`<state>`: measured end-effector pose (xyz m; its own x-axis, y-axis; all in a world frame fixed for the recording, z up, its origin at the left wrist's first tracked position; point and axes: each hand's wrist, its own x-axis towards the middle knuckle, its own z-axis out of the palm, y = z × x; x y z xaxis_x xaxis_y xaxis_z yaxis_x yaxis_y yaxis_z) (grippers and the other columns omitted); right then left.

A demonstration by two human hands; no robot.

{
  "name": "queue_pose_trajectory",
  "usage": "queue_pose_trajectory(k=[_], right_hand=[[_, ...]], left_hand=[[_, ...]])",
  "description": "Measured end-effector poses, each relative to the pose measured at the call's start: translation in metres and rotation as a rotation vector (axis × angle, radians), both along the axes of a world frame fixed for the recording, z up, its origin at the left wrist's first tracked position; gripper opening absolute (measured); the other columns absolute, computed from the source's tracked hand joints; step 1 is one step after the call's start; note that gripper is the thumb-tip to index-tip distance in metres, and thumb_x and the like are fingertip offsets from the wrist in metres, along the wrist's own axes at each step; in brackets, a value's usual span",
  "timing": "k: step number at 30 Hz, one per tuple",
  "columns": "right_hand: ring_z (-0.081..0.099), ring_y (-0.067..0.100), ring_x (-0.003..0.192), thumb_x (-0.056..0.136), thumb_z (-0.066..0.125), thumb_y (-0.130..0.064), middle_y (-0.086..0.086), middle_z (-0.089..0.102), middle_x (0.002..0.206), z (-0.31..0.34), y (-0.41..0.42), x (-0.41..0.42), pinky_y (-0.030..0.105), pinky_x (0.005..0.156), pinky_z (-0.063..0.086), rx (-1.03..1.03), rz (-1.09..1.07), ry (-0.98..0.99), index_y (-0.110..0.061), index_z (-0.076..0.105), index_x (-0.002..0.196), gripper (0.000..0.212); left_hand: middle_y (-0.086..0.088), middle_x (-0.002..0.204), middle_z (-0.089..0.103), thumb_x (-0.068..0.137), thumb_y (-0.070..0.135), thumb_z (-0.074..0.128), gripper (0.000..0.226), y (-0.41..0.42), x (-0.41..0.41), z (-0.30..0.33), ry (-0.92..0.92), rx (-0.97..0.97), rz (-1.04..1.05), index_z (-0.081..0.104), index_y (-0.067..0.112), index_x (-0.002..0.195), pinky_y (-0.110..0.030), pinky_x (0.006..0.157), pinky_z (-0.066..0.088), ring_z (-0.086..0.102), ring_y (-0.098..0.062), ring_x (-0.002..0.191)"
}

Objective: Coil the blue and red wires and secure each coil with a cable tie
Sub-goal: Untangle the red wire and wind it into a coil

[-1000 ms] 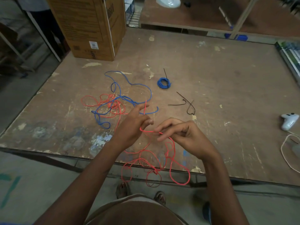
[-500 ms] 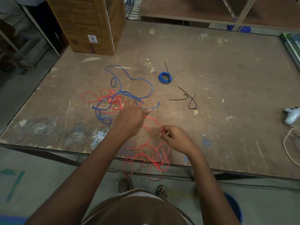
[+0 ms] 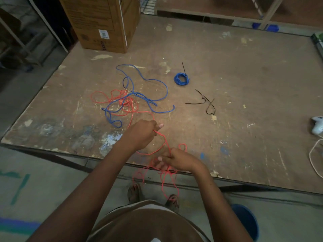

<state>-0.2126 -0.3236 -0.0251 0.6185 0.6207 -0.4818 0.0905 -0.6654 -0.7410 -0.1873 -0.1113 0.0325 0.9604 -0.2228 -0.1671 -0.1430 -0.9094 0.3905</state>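
loose red wire (image 3: 130, 109) tangles with loose blue wire (image 3: 139, 98) left of the tied blue coil (image 3: 181, 78); black cable ties (image 3: 208, 105) lie just right below it.

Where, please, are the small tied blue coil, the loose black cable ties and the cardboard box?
small tied blue coil (image 3: 181, 78): head view, on the coil's wound ring.
loose black cable ties (image 3: 208, 104): head view, where the straps cross.
cardboard box (image 3: 97, 20): head view, its front face.

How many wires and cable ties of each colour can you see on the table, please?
Blue wire: 2, one loose and one tied coil
Red wire: 1 tangle, gripped by left hand and right hand
Loose black cable ties: 2
Total: 5
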Motion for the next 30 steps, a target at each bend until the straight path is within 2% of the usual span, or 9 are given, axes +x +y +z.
queue_pose_trajectory(k=[4,7,9,11,17,21,23,26,30], right_hand=[[0.058,0.007,0.077,0.109,0.060,-0.019,0.002,0.077,0.091,0.025,-0.003,-0.001,0.033,0.076,0.050,-0.012,0.151,0.009,0.003,0.076,0.109,0.027],[0.053,-0.005,0.063,0.109,0.059,-0.010,-0.022,0.065,0.068,0.037,-0.007,0.002,0.023,0.072,0.047,-0.009,0.184,-0.008,-0.003,0.076,0.105,0.019],[0.063,0.003,0.068,0.110,0.058,-0.024,-0.016,0.068,0.072,0.040,-0.008,0.003,0.040,0.078,0.057,-0.011,0.153,-0.042,-0.026,0.072,0.095,0.020],[0.076,0.023,0.089,0.108,0.056,-0.037,0.000,0.080,0.095,0.040,-0.011,0.007,0.052,0.091,0.060,0.010,0.072,-0.005,-0.029,0.071,0.095,0.021],[0.067,0.033,0.098,0.112,0.050,-0.040,0.009,0.070,0.097,0.032,-0.010,0.012,0.040,0.086,0.051,-0.202,0.004,-0.236,-0.016,0.064,0.103,0.029],[0.067,0.031,0.092,0.113,0.046,-0.046,0.015,0.072,0.092,0.007,-0.003,0.005,0.035,0.072,0.039,-0.191,-0.250,-0.215,-0.014,0.071,0.100,0.043],[0.063,0.032,0.096,0.113,0.046,-0.044,0.016,0.066,0.093,-0.007,-0.001,-0.001,0.037,0.081,0.045,-0.139,-0.472,-0.305,-0.015,0.070,0.100,0.040],[0.047,0.042,0.123,0.110,0.043,-0.053,0.023,0.053,0.123,-0.025,-0.001,-0.011,0.050,0.108,0.045,-0.426,-0.611,-0.348,-0.020,0.065,0.127,0.044],[0.045,0.049,0.128,0.106,0.043,-0.059,0.029,0.053,0.130,-0.041,0.001,-0.015,0.050,0.110,0.045,-0.553,-0.675,-0.242,-0.018,0.064,0.128,0.052]], left_hand=[[-0.016,0.124,0.063,0.109,0.051,0.035,0.052,0.007,0.005,-0.009,-0.037,-0.119,-0.068,0.063,0.008,0.104,-0.042,0.105,0.042,0.057,-0.035,0.123],[-0.021,0.148,0.053,0.112,0.034,0.050,0.030,0.010,0.005,-0.012,-0.020,-0.188,-0.084,0.063,0.007,0.115,-0.036,0.112,0.034,0.042,-0.035,0.148],[-0.016,0.130,0.058,0.112,0.034,0.050,0.027,0.011,0.005,-0.015,-0.048,-0.208,-0.085,0.061,0.009,0.113,-0.036,0.102,0.038,0.051,-0.036,0.133],[-0.010,0.114,0.062,0.111,0.040,0.049,0.030,0.012,0.003,-0.013,-0.039,-0.207,-0.069,0.059,0.012,0.109,-0.037,0.090,0.040,0.059,-0.033,0.114],[-0.009,0.089,0.076,0.104,0.058,0.057,0.045,0.012,0.001,-0.003,0.089,-0.117,-0.049,0.064,0.015,0.095,-0.039,0.079,0.055,0.073,-0.031,0.089],[-0.009,0.070,0.078,0.110,0.051,0.049,0.058,0.007,0.002,-0.001,0.414,-0.335,-0.018,0.070,0.003,0.086,-0.031,0.061,0.063,0.078,-0.026,0.061],[-0.011,0.077,0.079,0.113,0.047,0.044,0.058,0.002,0.000,-0.007,0.499,-0.383,-0.013,0.071,0.000,0.093,-0.034,0.057,0.063,0.078,-0.036,0.065],[-0.011,0.102,0.078,0.114,0.043,0.042,0.047,-0.001,-0.004,-0.024,0.484,-0.212,-0.226,0.074,0.008,0.112,-0.037,0.080,0.059,0.076,-0.031,0.088],[-0.020,0.105,0.071,0.114,0.041,0.044,0.044,-0.001,-0.011,-0.049,0.503,-0.055,-0.402,0.066,0.003,0.111,-0.042,0.089,0.051,0.067,-0.032,0.096]])
